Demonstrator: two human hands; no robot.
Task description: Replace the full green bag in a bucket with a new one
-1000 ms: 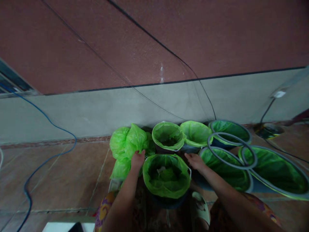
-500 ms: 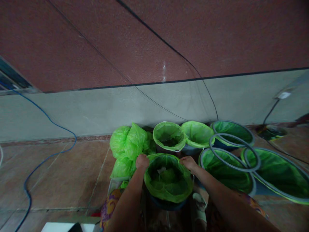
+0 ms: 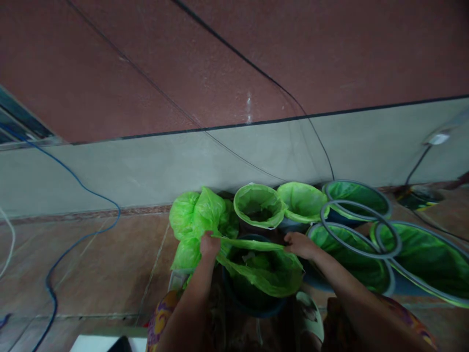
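Observation:
My left hand (image 3: 210,246) is closed on the left rim of a thin green bin bag (image 3: 256,276). Gripping the opposite rim is my right hand (image 3: 301,245). The bag's mouth is stretched between them, raised off the edge of a dark blue bin (image 3: 252,311) in front of me. Something pale and some green material lie inside the bag, too dark to make out. Beside my left hand sits a heap of tied, puffed green bags (image 3: 200,212). Just behind the bin stands a small bin lined with green plastic (image 3: 240,208).
More lined bins (image 3: 348,264) stand at the right, with a loose grey ring (image 3: 326,227) lying across them. A blue cable (image 3: 82,236) trails over the tiled floor at left. The wall (image 3: 164,171) runs behind everything. A white box-like surface (image 3: 91,343) shows at bottom left.
My hands have moved apart and pulled the bag's rim up off the bin. The bag's mouth has narrowed from round to a flattened shape, and the bin's edge now shows.

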